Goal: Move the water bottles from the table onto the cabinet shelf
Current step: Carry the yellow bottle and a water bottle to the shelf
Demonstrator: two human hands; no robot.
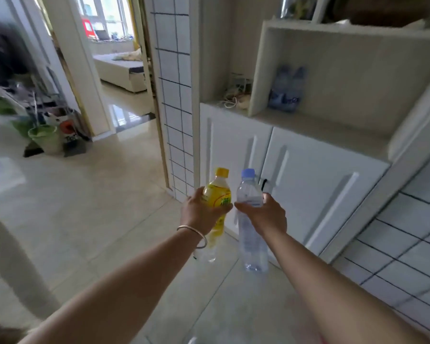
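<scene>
A: Item one, left hand (201,212)?
B: Curled round the yellow bottle (217,194) at its label, thumb across the front. Bottle upright, yellow cap up, held in the air over the floor (85,207). Bangle (193,234) on that wrist.

A: Item two, right hand (263,214)?
B: Gripping the clear bottle (251,234) just below the shoulder. Blue cap up, bottle upright, base hanging lower than the yellow one's. The two bottles stand side by side, nearly touching at the shoulders.

A: Position against the cabinet (308,175)?
B: Both held in front of its white lower doors, below the open shelf (315,127).

A: Shelf contents?
B: Two blue bottles (287,89), blurred, at the back left corner of the compartment. Left of the divider, a tangle of cords (235,98).

A: Elsewhere?
B: Doorway (124,70) at left with a bed beyond; green bucket (46,139) on the floor, far left.
</scene>
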